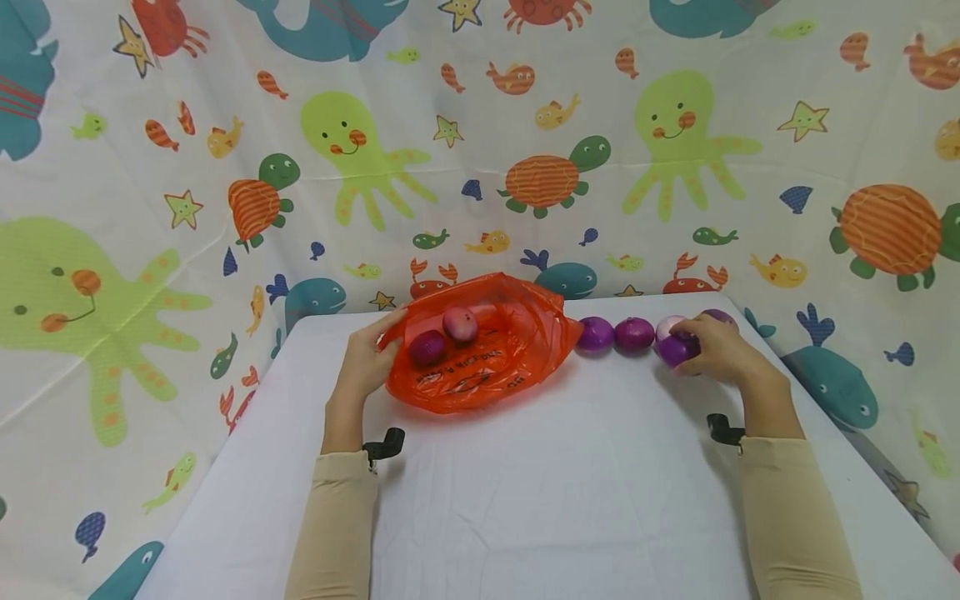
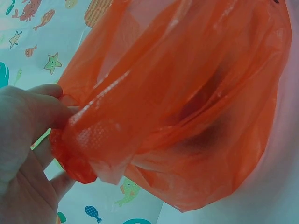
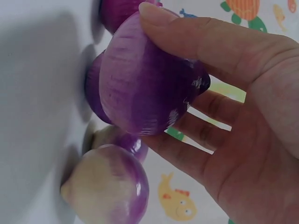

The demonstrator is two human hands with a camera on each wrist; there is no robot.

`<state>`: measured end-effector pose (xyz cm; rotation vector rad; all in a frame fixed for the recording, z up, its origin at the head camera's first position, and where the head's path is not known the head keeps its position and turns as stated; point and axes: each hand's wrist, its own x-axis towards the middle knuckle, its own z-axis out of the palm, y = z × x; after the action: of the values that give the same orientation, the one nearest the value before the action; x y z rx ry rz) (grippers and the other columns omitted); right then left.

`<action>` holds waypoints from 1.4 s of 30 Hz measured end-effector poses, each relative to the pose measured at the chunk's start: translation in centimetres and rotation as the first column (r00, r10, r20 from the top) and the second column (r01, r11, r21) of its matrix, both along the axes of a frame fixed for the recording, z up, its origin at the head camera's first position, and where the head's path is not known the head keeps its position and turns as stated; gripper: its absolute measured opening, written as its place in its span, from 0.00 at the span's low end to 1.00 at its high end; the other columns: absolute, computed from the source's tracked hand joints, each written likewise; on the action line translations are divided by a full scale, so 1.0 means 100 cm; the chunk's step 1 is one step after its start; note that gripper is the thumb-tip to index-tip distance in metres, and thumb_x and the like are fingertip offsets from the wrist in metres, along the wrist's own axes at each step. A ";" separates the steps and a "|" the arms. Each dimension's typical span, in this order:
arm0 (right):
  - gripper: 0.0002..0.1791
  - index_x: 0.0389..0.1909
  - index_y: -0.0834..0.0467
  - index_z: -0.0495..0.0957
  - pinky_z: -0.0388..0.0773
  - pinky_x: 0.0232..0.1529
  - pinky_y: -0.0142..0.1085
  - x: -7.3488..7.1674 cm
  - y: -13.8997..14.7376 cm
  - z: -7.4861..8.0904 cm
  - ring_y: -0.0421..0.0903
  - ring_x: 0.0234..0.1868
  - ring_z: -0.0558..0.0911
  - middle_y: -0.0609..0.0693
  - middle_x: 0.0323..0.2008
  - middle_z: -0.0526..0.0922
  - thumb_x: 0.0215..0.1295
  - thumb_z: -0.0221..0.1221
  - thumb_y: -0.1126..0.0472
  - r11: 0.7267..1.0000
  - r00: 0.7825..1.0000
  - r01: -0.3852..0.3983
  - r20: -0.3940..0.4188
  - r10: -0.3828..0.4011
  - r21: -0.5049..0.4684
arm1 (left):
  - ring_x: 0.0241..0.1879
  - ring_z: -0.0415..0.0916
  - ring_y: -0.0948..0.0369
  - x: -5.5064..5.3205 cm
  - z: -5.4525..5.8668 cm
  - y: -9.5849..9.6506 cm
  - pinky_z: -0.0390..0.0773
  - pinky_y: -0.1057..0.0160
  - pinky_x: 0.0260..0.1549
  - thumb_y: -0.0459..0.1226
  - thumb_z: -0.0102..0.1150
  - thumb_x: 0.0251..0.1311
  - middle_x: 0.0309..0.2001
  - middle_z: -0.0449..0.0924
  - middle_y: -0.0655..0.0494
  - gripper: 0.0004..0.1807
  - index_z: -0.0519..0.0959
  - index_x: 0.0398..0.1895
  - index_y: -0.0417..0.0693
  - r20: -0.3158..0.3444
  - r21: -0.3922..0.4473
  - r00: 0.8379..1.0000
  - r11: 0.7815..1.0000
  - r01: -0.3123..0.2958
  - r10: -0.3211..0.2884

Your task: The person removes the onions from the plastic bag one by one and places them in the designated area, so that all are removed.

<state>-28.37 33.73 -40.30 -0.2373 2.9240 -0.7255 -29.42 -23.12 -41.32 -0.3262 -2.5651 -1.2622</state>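
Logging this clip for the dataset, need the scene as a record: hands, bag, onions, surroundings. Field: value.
left hand: grips the edge of the red bag
right hand: holds a purple onion between its fingers
bag contents: two onions visible
other onions: on the table, right of the bag in the head view
table: covered in white
backdrop: white cloth printed with sea animals
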 end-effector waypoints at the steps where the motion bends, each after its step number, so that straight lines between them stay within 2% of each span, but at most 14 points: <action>1: 0.45 0.75 0.61 0.67 0.73 0.60 0.73 0.000 0.000 0.000 0.75 0.66 0.67 0.71 0.66 0.67 0.58 0.76 0.57 1.000 1.000 0.002 0.005 -0.002 0.003 | 0.77 0.65 0.47 0.000 0.000 0.000 0.75 0.40 0.67 0.29 0.55 0.73 0.76 0.70 0.57 0.31 0.71 0.76 0.63 -0.002 -0.001 1.000 1.000 0.001 -0.001; 8: 0.44 0.73 0.61 0.68 0.74 0.59 0.73 0.001 0.003 0.001 0.76 0.65 0.67 0.72 0.65 0.67 0.57 0.77 0.57 1.000 0.999 0.001 0.039 -0.001 0.011 | 0.77 0.65 0.47 -0.001 0.000 0.000 0.76 0.40 0.66 0.29 0.56 0.73 0.76 0.70 0.58 0.32 0.71 0.76 0.64 0.004 -0.006 1.000 1.000 0.004 -0.004; 17: 0.40 0.68 0.63 0.73 0.72 0.62 0.73 0.001 0.000 -0.002 0.74 0.64 0.71 0.73 0.63 0.73 0.54 0.78 0.60 0.999 1.000 -0.024 0.015 0.023 0.030 | 0.77 0.65 0.47 0.000 0.001 0.001 0.77 0.41 0.65 0.29 0.56 0.73 0.76 0.70 0.58 0.32 0.71 0.76 0.65 0.017 -0.002 1.000 1.000 0.000 0.000; 26: 0.40 0.68 0.62 0.74 0.69 0.64 0.74 -0.003 -0.001 -0.009 0.73 0.66 0.72 0.71 0.64 0.75 0.54 0.78 0.60 0.998 0.998 0.003 0.056 -0.006 0.057 | 0.77 0.65 0.47 0.000 0.001 0.000 0.76 0.41 0.65 0.29 0.55 0.73 0.76 0.70 0.58 0.32 0.71 0.76 0.65 0.014 -0.002 1.000 1.000 -0.007 0.007; 33: 0.41 0.69 0.61 0.73 0.69 0.63 0.74 -0.004 -0.001 -0.013 0.74 0.67 0.70 0.70 0.66 0.73 0.54 0.78 0.61 0.998 0.995 0.031 0.089 -0.036 0.062 | 0.77 0.65 0.47 -0.001 0.000 0.000 0.76 0.41 0.66 0.29 0.55 0.73 0.76 0.70 0.58 0.32 0.71 0.76 0.64 0.011 -0.002 1.000 1.000 -0.004 0.004; 42: 0.40 0.69 0.60 0.73 0.69 0.63 0.74 -0.003 0.001 -0.012 0.73 0.66 0.71 0.71 0.67 0.71 0.56 0.77 0.57 0.998 0.997 0.003 0.075 -0.008 0.065 | 0.77 0.65 0.47 -0.001 0.000 -0.001 0.76 0.41 0.66 0.29 0.55 0.73 0.76 0.70 0.57 0.32 0.71 0.76 0.64 0.008 0.001 1.000 1.000 -0.005 0.005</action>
<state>-28.65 33.81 -41.54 -0.1915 2.8719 -0.6250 -29.50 -23.17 -41.32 -0.3150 -2.5699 -1.2654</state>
